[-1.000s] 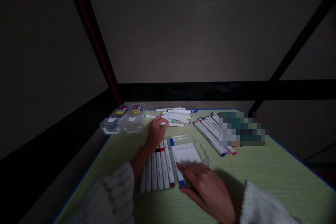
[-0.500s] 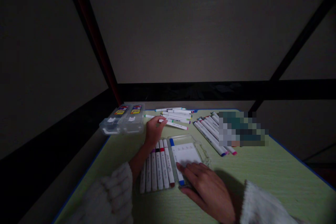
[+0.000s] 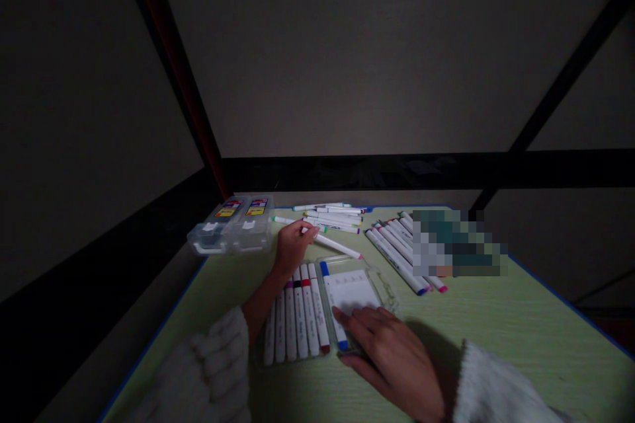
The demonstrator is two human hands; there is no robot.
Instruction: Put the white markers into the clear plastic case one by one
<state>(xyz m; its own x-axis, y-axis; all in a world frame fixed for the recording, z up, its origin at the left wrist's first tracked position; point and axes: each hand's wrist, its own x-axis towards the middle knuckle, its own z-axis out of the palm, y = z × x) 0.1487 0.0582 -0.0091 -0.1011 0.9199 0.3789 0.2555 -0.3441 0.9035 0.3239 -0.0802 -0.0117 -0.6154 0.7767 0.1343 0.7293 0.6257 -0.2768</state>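
Observation:
My left hand (image 3: 292, 248) pinches a white marker with a pink end (image 3: 337, 246) between thumb and fingers, its pink end pointing right. Beneath that wrist lies the left half of an opened clear plastic case, holding a row of white markers (image 3: 297, 320) with coloured bands. My right hand (image 3: 389, 357) lies with fingers stretched out on the right half of the case (image 3: 384, 287). Its index fingertip touches a blue-ended marker (image 3: 342, 337) along the inner side. A white card (image 3: 353, 287) shows beside that marker, partly covered by the fingers.
Several loose markers (image 3: 332, 217) lie at the table's far edge. Another group of markers (image 3: 399, 251) lies at the right, beside a pixelated patch. Two clear plastic boxes (image 3: 231, 228) with colourful labels stand at the back left. The light green table (image 3: 496, 330) has a blue edge.
The marker in my left hand has tilted, its pink end swinging down and slightly right, towards the case. My right hand stays in place.

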